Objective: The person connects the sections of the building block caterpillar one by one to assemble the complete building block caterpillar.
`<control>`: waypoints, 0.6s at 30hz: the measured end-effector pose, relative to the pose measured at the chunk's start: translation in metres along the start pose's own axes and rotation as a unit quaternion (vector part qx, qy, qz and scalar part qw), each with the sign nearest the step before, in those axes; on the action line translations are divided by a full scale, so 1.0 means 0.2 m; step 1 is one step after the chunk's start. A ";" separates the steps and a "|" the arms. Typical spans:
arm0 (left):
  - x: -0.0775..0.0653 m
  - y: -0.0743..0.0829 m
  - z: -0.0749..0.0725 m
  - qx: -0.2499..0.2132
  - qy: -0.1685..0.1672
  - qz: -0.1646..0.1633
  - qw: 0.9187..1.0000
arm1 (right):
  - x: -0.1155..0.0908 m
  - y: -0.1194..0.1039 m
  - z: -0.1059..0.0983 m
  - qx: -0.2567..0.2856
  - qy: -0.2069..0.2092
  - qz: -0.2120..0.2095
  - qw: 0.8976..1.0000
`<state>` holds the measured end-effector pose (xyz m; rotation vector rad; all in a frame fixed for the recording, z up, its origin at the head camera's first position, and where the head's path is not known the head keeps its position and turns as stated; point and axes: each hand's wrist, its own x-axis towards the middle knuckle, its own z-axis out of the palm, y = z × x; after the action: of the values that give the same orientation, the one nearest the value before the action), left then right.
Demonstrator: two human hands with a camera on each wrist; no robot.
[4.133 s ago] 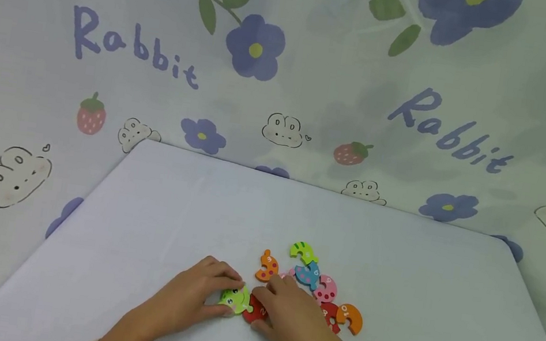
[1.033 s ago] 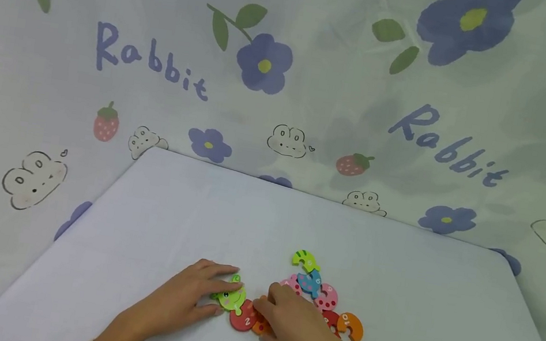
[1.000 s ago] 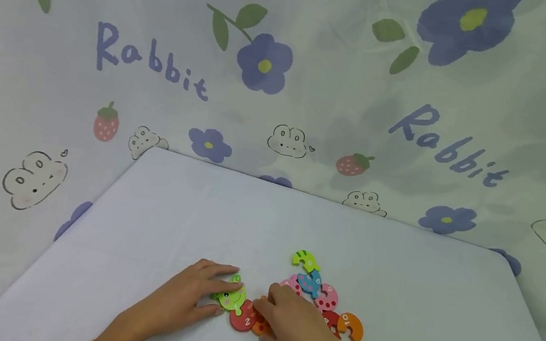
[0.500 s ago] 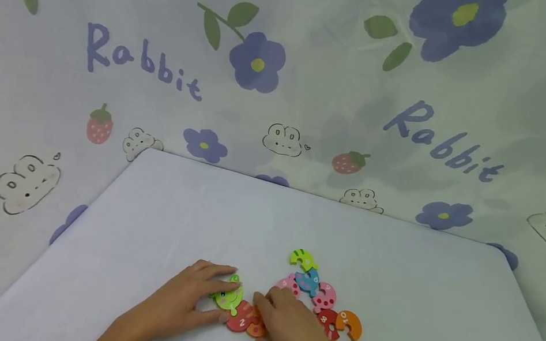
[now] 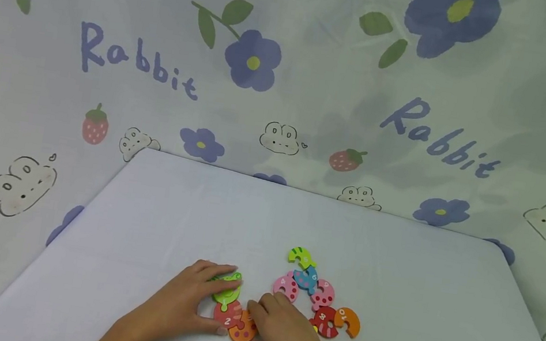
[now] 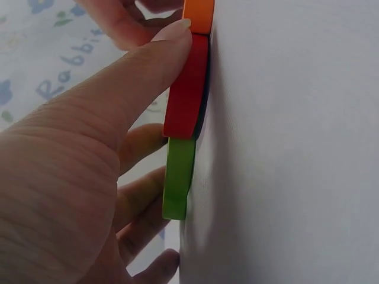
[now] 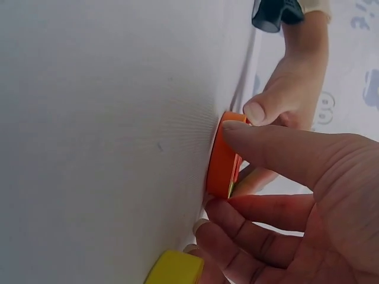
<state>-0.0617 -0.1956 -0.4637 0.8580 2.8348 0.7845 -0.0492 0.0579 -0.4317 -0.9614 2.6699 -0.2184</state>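
A green smiling head piece (image 5: 225, 297), a red puzzle piece (image 5: 226, 314) marked 2 and a spotted orange puzzle piece (image 5: 241, 334) lie interlocked on the white table. My left hand (image 5: 176, 302) curls round the left side of this chain. Its thumb presses the red piece's edge (image 6: 188, 89) near the joint with the orange one, and its fingers are over and behind the green head. From the right, my right hand (image 5: 289, 336) pinches the orange piece between thumb and fingers; its thumb is on the orange rim (image 7: 220, 168) in the right wrist view.
Right of the chain lie more puzzle pieces: pink 4 (image 5: 286, 286), striped green (image 5: 300, 257), blue (image 5: 306, 279), another pink (image 5: 323, 294), red 8 (image 5: 326, 322) and orange 10 (image 5: 348, 322). A yellow piece (image 7: 174, 269) sits beside my right fingers. Rabbit-print cloth (image 5: 306, 82) surrounds the table.
The orange piece, apart from the chain 4.1 seconds ago, is now joined to the red one. Its end of the chain has swung down and left, with my right hand following; pink 4 is uncovered.
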 end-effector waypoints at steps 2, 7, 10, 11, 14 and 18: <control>0.00 0.00 0.00 -0.002 -0.002 -0.004 1.000 | 0.00 0.00 0.00 0.004 -0.008 0.004 1.000; 0.00 0.00 0.00 0.000 -0.001 -0.010 1.000 | -0.02 0.03 -0.03 0.025 -0.023 0.011 0.999; 0.01 0.00 0.00 0.004 0.003 -0.012 1.000 | -0.05 0.07 -0.04 0.033 -0.014 0.020 0.999; 0.01 0.00 0.01 0.004 0.003 -0.012 1.000 | -0.06 0.09 -0.05 0.032 -0.005 0.022 0.999; 0.01 0.00 0.01 0.003 0.003 -0.014 1.000 | -0.11 0.14 -0.06 0.034 0.027 0.029 0.999; 0.00 0.00 0.01 0.001 0.005 -0.013 1.000 | -0.17 0.21 -0.09 0.043 0.064 0.029 0.997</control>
<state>-0.0617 -0.1940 -0.4648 0.8188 2.8497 0.7863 -0.0552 0.1118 -0.4165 -0.8709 2.7745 -0.3909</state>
